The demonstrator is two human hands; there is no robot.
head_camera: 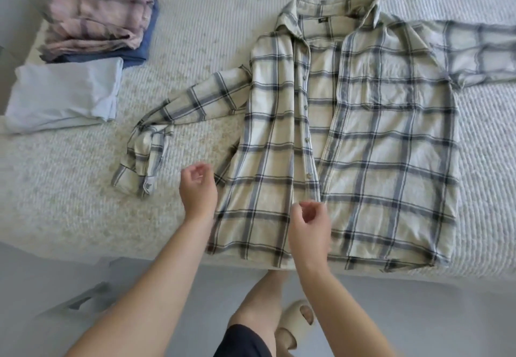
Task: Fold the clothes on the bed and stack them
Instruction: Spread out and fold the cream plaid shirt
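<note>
- A cream flannel shirt with dark blue checks (363, 138) lies flat and unbuttoned on the white ribbed bed (195, 35).
- The left hand (198, 189) and the right hand (310, 231) hover above its hem, fingers loosely curled, holding nothing.

White textured bed (195, 35) w/ grey floor (195, 300) below

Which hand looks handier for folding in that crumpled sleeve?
Probably the left hand. It hovers beside the bent sleeve at the shirt's left edge. The right hand is over the shirt's front, farther away.
</note>
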